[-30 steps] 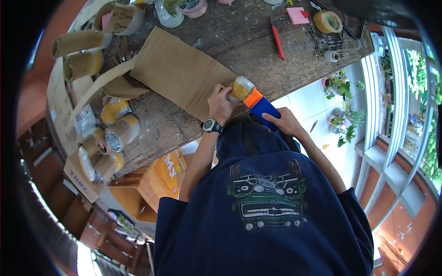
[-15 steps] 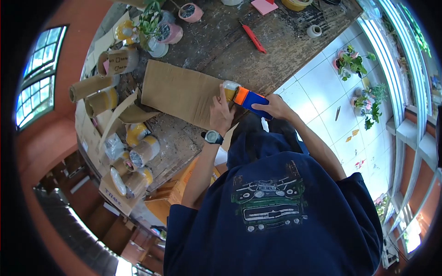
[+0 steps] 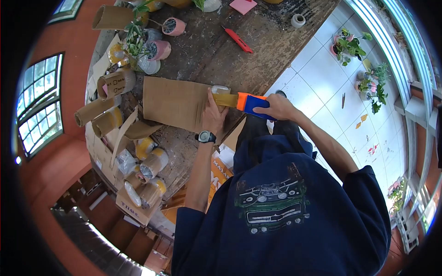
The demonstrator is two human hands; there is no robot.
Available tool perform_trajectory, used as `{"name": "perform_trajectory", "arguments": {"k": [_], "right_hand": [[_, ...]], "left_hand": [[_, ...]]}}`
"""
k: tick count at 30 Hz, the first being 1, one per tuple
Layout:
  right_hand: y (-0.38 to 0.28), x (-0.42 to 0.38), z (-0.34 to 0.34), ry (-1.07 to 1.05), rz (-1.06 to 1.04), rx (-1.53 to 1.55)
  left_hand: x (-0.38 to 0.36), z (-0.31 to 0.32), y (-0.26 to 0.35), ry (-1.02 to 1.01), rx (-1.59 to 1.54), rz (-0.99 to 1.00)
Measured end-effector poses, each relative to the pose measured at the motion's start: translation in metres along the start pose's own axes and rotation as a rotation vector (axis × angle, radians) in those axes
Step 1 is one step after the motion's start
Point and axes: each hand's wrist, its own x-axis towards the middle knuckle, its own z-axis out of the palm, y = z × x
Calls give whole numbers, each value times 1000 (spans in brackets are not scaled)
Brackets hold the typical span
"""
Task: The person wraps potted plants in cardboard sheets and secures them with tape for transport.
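My right hand (image 3: 279, 108) grips a blue-and-orange tape dispenser (image 3: 254, 105) at the table's near edge. A strip of yellowish packing tape (image 3: 226, 100) stretches from it to the end of a brown cardboard sheet (image 3: 172, 102). At that end lies a clear plastic-wrapped bundle (image 3: 221, 88), partly covered by tape and fingers. My left hand (image 3: 213, 116), with a watch on its wrist, holds the cardboard's end, one finger extended against the tape. Part of its grip is hidden.
A red cutter (image 3: 238, 40) and a small tape roll (image 3: 298, 20) lie farther back on the wooden table (image 3: 202, 50). Potted plants (image 3: 159, 49) and several cardboard tubes (image 3: 115, 85) stand left. Plastic-wrapped rolls (image 3: 154, 163) sit nearer. White floor tiles (image 3: 317, 83) extend right.
The dispenser has drawn away from the bundle, and a longer strip of tape now shows between them. My left hand has closed in around the cardboard's end. The camera view has shifted.
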Motion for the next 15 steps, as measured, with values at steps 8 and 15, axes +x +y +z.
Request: {"name": "perform_trajectory", "arguments": {"k": [8, 15], "right_hand": [[-22, 38, 25, 47, 63, 48], [-48, 39, 14, 54, 66, -27]], "left_hand": [[1, 3, -12, 80, 104, 92], [2, -13, 2, 62, 96, 12]]}}
